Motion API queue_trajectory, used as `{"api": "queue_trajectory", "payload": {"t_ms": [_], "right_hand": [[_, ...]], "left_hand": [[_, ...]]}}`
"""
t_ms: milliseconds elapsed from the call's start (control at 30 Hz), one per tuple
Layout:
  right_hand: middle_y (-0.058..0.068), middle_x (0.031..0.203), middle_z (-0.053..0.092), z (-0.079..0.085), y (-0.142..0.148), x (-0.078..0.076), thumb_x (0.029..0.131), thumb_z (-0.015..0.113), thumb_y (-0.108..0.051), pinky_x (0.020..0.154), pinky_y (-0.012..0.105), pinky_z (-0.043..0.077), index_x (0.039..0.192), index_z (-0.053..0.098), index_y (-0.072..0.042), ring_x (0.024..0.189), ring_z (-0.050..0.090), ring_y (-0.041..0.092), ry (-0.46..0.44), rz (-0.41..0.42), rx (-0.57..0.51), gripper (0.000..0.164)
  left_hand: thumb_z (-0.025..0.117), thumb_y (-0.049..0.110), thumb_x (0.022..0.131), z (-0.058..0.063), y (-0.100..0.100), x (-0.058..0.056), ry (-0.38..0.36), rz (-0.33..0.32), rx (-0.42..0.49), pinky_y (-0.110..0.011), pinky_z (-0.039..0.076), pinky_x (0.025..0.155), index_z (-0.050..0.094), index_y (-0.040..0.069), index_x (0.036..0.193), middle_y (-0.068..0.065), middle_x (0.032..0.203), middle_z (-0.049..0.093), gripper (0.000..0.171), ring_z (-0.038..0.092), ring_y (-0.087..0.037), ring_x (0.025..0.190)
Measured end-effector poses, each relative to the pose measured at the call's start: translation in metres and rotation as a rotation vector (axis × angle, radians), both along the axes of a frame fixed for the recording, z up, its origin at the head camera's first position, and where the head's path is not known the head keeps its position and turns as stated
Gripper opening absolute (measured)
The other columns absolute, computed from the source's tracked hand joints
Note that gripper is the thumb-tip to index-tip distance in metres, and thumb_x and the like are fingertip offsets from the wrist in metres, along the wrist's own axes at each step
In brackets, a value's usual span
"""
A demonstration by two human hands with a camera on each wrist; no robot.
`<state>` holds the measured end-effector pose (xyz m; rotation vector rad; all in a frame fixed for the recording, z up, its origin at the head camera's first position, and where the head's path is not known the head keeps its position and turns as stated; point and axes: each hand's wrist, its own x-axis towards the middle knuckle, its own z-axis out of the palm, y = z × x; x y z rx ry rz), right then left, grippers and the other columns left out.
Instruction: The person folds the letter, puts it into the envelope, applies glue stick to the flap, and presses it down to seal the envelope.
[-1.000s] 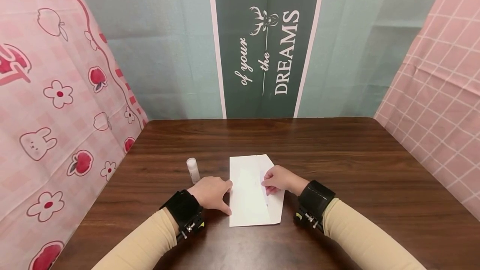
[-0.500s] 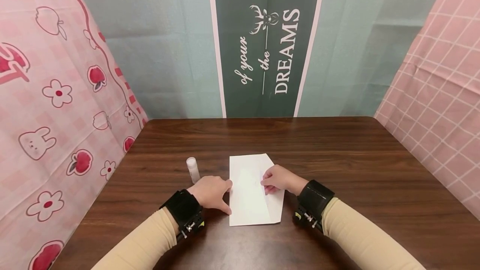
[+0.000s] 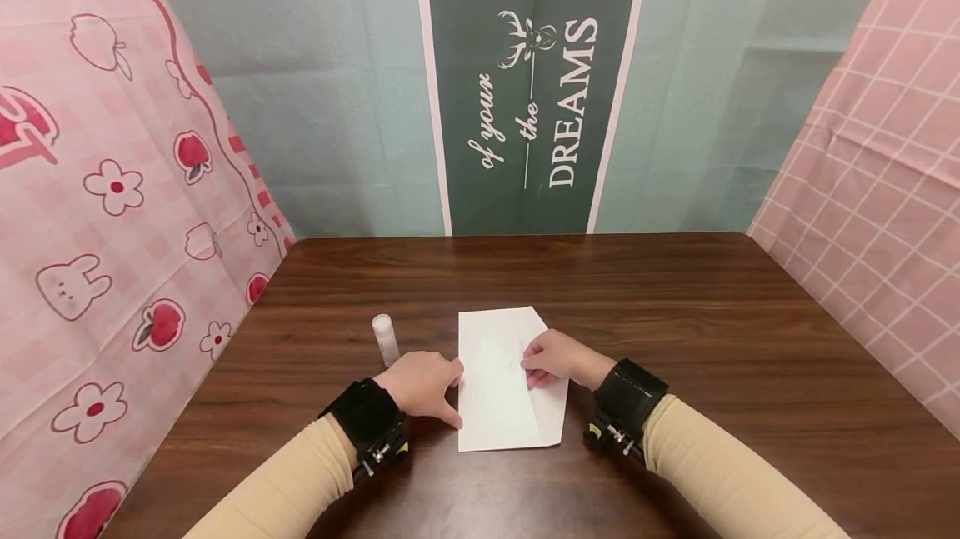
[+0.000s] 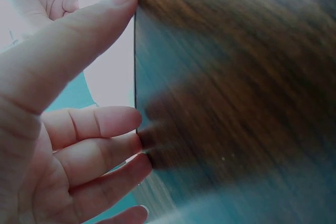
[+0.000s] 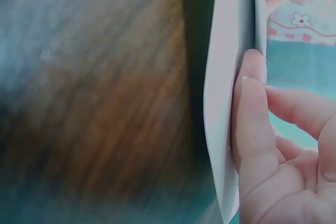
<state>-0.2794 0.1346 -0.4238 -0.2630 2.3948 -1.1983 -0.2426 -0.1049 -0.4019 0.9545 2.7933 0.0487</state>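
Note:
A white envelope (image 3: 491,397) lies on the table, its flap (image 3: 553,414) opened out to the right. At its left edge, my left hand (image 3: 422,385) rests with thumb and fingertips against the paper. The left wrist view shows those fingers (image 4: 100,153) fairly straight along the edge. My right hand (image 3: 561,356) pinches the envelope at its mouth. In the right wrist view its fingers (image 5: 254,103) lie between flap and body, with the thumb on the body's outer side. What is inside the envelope is hidden.
A white glue stick (image 3: 386,341) stands just beyond the left hand. The brown wooden table (image 3: 675,289) runs back to a teal and green curtain (image 3: 360,106). Pink patterned cloths (image 3: 120,272) hang at both sides.
A thin lavender strip of paper at the envelope's mouth has slipped out of sight as the right hand shifted slightly left. The left hand has stayed in place.

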Motion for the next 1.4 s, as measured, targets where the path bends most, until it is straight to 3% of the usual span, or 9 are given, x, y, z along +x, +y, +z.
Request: {"api": "queue_trajectory", "payload": {"t_ms": [267,1400], "right_hand": [[0.007,0.064,0.061,0.0002,-0.0020,0.0013,0.087,0.064,-0.012,0.058,0.027,0.053,0.081,0.063,0.003,0.056,0.060,0.013,-0.048,-0.026,-0.028,0.016],[0.007,0.070,0.056,-0.0014,-0.0026,0.0027,0.089,0.061,-0.010,0.064,0.028,0.053,0.087,0.061,0.005,0.063,0.055,0.015,-0.150,-0.049,-0.153,0.016]], "left_hand": [[0.076,0.056,0.066,-0.0003,0.0005,0.0000,0.007,-0.010,-0.006,-0.025,0.038,0.050,0.057,0.016,0.082,0.008,0.061,0.046,0.047,0.044,-0.009,0.056],[0.076,0.055,0.067,0.0035,-0.0003,0.0022,0.011,-0.015,-0.008,-0.026,0.037,0.051,0.056,0.015,0.079,0.007,0.060,0.046,0.046,0.043,-0.010,0.055]]}}
